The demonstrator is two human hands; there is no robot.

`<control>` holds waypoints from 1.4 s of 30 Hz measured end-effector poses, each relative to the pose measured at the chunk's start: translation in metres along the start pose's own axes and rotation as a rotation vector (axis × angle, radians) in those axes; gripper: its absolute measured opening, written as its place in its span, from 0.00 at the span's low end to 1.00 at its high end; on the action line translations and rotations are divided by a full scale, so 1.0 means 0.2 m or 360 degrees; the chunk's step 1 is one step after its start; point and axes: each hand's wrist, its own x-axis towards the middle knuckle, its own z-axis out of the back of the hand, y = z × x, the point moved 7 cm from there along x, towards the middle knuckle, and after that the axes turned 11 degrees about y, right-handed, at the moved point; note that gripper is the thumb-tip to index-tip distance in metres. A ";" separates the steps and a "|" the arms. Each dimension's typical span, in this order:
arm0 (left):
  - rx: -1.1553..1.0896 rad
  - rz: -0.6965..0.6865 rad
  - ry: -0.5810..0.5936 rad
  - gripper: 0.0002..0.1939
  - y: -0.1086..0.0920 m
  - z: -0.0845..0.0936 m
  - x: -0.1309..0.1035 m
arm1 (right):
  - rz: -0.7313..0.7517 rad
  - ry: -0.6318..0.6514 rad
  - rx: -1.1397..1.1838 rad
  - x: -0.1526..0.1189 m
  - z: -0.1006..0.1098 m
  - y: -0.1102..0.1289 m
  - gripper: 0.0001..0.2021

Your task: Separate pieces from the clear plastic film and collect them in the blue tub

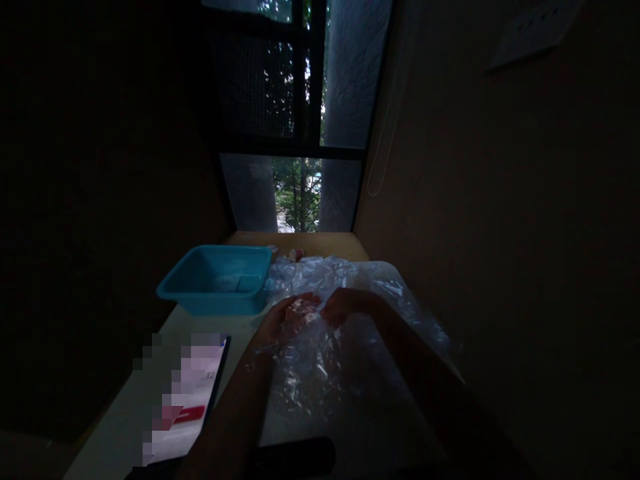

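Clear plastic film (pixel 313 373) lies crumpled over the middle of the white table (pixel 120 407) and spreads to the back and right. My left hand (pixel 285 317) is at the film's middle, palm turned up and fingers apart, with some film over the palm. Close beside it on the right, my right hand (pixel 340 305) has its fingers bent together on the film. The dim light hides the fingertips of my right hand.
A blue plastic basin (pixel 215 303) stands at the back left. A lit screen (pixel 193 400) lies at the front left, and a dark object (pixel 300 457) at the front edge. A small roll (pixel 297 255) sits near the window. Walls flank the table.
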 end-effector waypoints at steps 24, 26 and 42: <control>-0.0079 0.0120 0.0043 0.15 0.05 0.00 0.01 | 0.0738 -0.0456 0.1237 -0.01 0.03 -0.31 0.09; -0.0132 0.0055 0.0127 0.16 0.03 -0.01 0.00 | 0.0749 -0.0452 0.1222 -0.01 0.03 -0.31 0.10; 0.0343 -0.0053 0.0004 0.11 0.03 -0.04 0.00 | 0.0774 -0.0485 0.1267 -0.04 0.03 -0.29 0.11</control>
